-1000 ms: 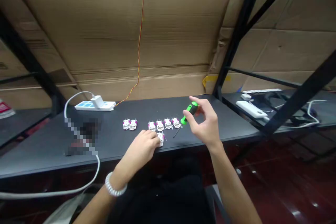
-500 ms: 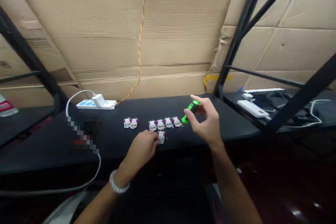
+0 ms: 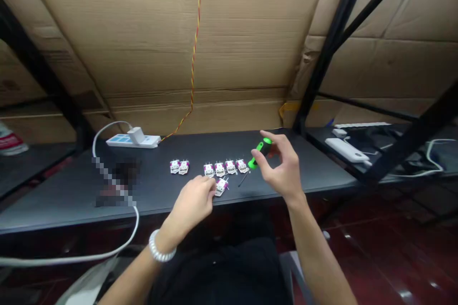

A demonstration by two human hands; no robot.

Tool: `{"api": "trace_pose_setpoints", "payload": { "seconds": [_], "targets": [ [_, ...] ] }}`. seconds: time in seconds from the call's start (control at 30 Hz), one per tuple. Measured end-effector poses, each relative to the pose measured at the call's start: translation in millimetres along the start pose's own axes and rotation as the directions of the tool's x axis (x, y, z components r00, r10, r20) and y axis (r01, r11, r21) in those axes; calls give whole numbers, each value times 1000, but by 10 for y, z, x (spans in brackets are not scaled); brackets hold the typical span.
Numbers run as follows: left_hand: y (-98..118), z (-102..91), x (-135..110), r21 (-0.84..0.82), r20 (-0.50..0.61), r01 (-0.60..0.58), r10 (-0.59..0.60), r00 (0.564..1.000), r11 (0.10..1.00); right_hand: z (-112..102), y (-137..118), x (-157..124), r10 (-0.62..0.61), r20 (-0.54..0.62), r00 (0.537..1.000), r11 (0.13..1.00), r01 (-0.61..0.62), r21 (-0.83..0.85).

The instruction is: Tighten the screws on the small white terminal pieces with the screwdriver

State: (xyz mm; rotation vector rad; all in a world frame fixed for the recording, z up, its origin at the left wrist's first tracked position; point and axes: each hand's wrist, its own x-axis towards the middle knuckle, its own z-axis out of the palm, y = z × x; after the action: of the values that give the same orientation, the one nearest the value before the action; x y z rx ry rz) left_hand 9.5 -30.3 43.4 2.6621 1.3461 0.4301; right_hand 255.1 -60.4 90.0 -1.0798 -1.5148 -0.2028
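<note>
Between the fingertips of my left hand (image 3: 195,201) is the edge of a small white-and-purple part (image 3: 221,187), near the table's front edge. My right hand (image 3: 282,164) grips a screwdriver (image 3: 260,152) with a green-and-black handle. Its thin shaft slants down and left, and its tip is apart from the part in my left hand. Behind my left hand a row of several similar white-and-purple parts (image 3: 219,168) lies on the black table. Two more such parts (image 3: 179,167) lie side by side to the left. Tiny bits near the row are too small to name.
A white power strip (image 3: 148,141) with a plugged-in adapter (image 3: 136,135) stands at the back left. Its white cable (image 3: 136,228) loops over the front edge. Cardboard (image 3: 246,43) walls the back, and black metal posts (image 3: 315,76) rise on both sides.
The part at my left fingertips has turned, so its pins now point up and right. My right hand and the screwdriver have hardly moved. The picture has brightened over the table.
</note>
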Motion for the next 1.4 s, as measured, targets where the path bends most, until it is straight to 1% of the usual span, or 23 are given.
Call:
{"api": "trace_pose_setpoints", "payload": {
  "seconds": [0.27, 0.47, 0.53, 0.63, 0.73, 0.83, 0.93, 1.03, 1.1, 1.23, 1.4],
  "targets": [
    [-10, -22, 12, -14, -11, -2, 2, 1000, 1000, 1, -7, 3, -1, 11, 1000, 1000, 1, -3],
    [-47, -99, -15, -40, -75, -22, 19, 997, 999, -1, -8, 8, -17, 6, 1000, 1000, 17, -5],
    [-25, -137, -34, -52, -94, -31, 26, 995, 998, -6, -6, 11, -15, 5, 1000, 1000, 15, -4],
    [69, -155, -41, -84, -125, -55, 44, 991, 995, -23, 5, 16, -20, 1, 1000, 1000, 20, -8],
    [194, -75, -10, -72, -117, -97, 88, 989, 993, -51, 27, 20, -12, -16, 1000, 1000, 12, -14],
    [279, 74, 27, 45, -114, -112, 117, 987, 993, -87, 47, 26, 0, -32, 999, 1000, -1, -26],
    [304, 197, 24, 147, -149, -93, 115, 982, 985, -117, 57, 36, -13, -45, 999, 999, 11, -36],
    [296, 242, -8, 176, -163, -68, 97, 982, 982, -127, 54, 48, -23, -51, 998, 999, 21, -36],
    [285, 236, -23, 157, -149, -62, 86, 985, 986, -125, 49, 55, -28, -51, 998, 999, 27, -28],
    [238, 191, -12, 41, -117, -97, 101, 988, 994, -130, 48, 60, -34, -51, 998, 999, 33, -21],
    [108, 155, 34, -45, -150, -171, 162, 975, 984, -163, 59, 62, -21, -55, 998, 999, 19, -32]
  ]
}}
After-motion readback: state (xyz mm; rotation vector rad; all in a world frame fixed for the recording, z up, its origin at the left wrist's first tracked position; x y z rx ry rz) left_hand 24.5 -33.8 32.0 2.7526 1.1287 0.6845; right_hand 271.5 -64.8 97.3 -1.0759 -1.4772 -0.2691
